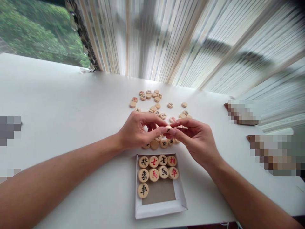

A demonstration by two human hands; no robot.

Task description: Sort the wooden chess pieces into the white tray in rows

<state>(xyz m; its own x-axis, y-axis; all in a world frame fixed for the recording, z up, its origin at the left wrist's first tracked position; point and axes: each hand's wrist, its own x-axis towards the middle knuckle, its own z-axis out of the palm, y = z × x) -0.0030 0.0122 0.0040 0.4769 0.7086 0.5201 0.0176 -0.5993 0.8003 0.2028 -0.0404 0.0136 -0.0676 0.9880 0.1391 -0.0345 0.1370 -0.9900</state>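
My left hand and my right hand meet above the white table, fingertips pinched together on one round wooden chess piece. Loose wooden chess pieces with red or black characters lie scattered on the table behind and under my hands. Just below my hands sits a shallow white box. It holds several pieces in rows, characters up, with one piece alone in the third row.
Striped curtains hang behind the table, and a window at the upper left shows green trees. Blurred brownish objects lie at the table's right side. The table's near edge runs along the bottom right.
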